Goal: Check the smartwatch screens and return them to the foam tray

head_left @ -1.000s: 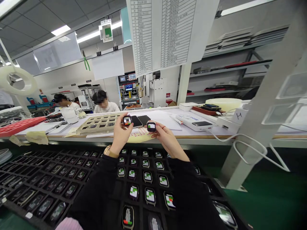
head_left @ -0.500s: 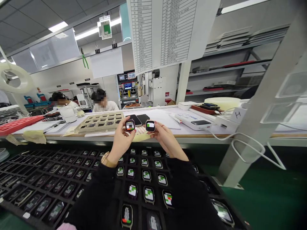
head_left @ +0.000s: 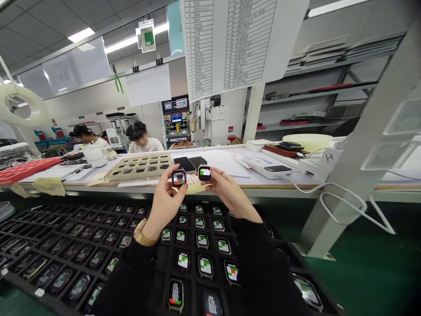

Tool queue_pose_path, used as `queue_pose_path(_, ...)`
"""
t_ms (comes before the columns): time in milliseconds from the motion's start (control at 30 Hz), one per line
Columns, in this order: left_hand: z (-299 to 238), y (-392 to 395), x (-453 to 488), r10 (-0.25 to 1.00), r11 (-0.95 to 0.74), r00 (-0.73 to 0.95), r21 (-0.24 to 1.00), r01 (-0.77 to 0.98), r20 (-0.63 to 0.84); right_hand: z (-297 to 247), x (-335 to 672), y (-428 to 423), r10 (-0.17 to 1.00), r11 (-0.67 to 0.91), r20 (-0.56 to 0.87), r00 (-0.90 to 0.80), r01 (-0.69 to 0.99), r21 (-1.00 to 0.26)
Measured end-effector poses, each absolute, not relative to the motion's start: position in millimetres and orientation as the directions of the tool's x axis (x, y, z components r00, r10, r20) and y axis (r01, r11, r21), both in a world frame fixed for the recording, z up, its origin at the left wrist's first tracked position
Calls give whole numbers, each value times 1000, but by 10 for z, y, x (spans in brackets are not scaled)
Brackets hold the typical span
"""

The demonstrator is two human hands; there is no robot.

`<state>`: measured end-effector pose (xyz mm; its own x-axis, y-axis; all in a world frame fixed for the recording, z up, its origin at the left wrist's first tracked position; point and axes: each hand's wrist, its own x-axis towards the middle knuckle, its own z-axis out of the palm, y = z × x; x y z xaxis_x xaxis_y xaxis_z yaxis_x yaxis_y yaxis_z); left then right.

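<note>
Between the thumb and fingers of my left hand is a dark purple smartwatch case, its lit screen facing me. My right hand pinches a light-coloured smartwatch case by its right edge; that screen shows green and white blocks on black. Neither watch has a strap that I can see. Both are held up side by side, a small gap apart, in front of the bench edge. Below my forearms lies a black foam tray with rows of smartwatch cases in its slots, several with green and white screens.
On the bench are a beige compartment tray, dark phones and a white box with a cable. A red tray lies far left. A metal post stands right. Two people sit beyond the bench.
The left watch has dropped slightly and its screen picture looks different. The right watch has shifted a touch left, closer to the other. Both hands keep their hold; the camera view has shifted slightly.
</note>
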<state>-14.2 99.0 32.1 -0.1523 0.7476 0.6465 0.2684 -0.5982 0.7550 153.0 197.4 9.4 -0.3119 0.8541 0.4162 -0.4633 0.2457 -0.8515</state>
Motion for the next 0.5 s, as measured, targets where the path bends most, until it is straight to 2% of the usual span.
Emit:
queue_pose_path(300,280,700,-117,739,-584,-251,780,223,625,208,1439,1702,777,228,420,-468,-411,-882)
queue_pose_path(500,236,601,-181,772,-572,-216,802,173,598,313,1445,1459,637,316,491,-595,-379,-870)
